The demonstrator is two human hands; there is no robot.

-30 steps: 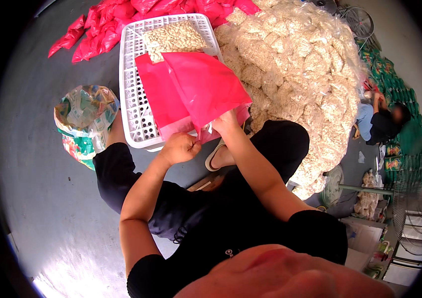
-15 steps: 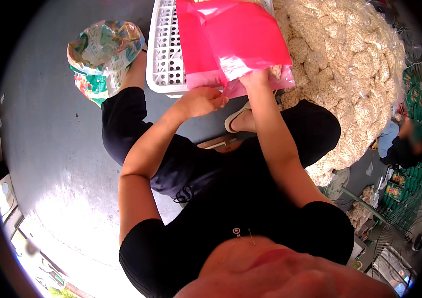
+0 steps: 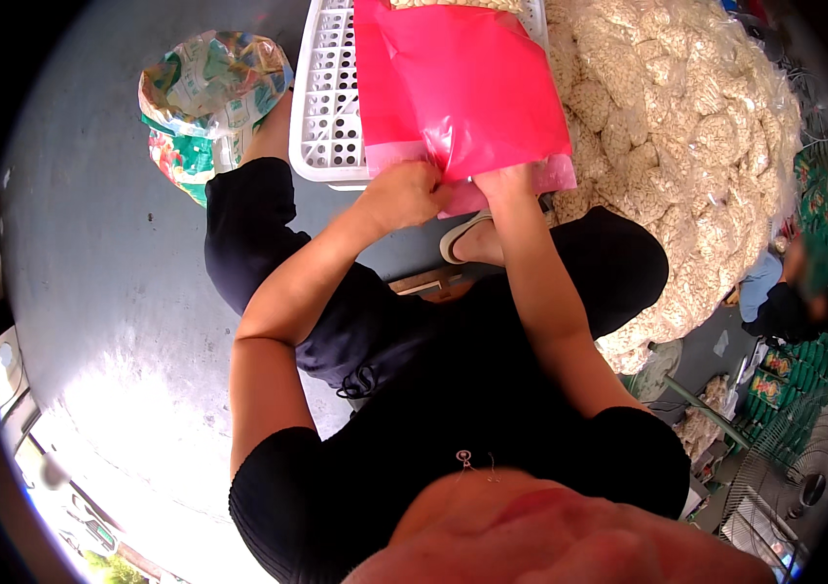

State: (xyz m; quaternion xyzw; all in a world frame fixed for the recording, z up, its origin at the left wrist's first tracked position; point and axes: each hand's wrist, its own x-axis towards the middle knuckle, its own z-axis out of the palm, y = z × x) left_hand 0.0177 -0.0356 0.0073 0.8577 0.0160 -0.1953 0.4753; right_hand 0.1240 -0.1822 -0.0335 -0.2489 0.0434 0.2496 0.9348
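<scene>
A flat, bright red plastic bag (image 3: pixel 482 92) lies over the white perforated crate (image 3: pixel 312 107), its clear-edged mouth toward me. My left hand (image 3: pixel 404 195) is closed on the left part of that mouth, pinching the plastic. Through the opening goes my right hand (image 3: pixel 505 181); only its wrist and the back of the hand show, and the bag hides the fingers and anything they hold. Pale, seed-like pieces (image 3: pixel 458 4) show in the crate beyond the bag's far edge.
Right of the crate rises a big heap of clear bags (image 3: pixel 677 146) full of pale pieces. An open patterned sack (image 3: pixel 214 97) stands by my left knee. Farther right are a fan (image 3: pixel 808 487), stacked green packs (image 3: pixel 823 263) and another person (image 3: pixel 789 292).
My left hand has shifted slightly right along the bag's mouth and curled tighter. The bag's near edge now covers the pale piece that showed beside my right hand.
</scene>
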